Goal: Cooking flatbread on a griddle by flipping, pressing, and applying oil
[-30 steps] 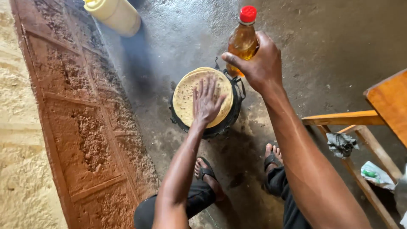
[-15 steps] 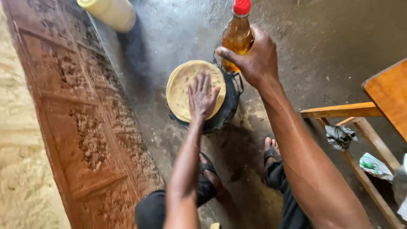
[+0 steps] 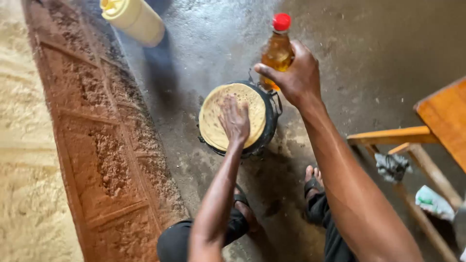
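Your left hand [image 3: 234,119] lies flat and open on the round flatbread [image 3: 213,121], fingers spread and palm down on its surface, gripping nothing. The flatbread covers a dark round pan [image 3: 268,127] set low on the grey concrete floor [image 3: 369,43], just ahead of your sandalled feet [image 3: 313,182]. Your right hand [image 3: 296,75] is closed around a bottle of amber liquid with a red cap [image 3: 277,48], holding it upright just beyond the pan's far rim. A pale yellow jerrycan [image 3: 133,19] stands well apart at the top left, beside a rough reddish carved slab [image 3: 97,145] running down your left side. A wooden stool [image 3: 437,121] sits to your right, with a crumpled cloth [image 3: 392,166] under it
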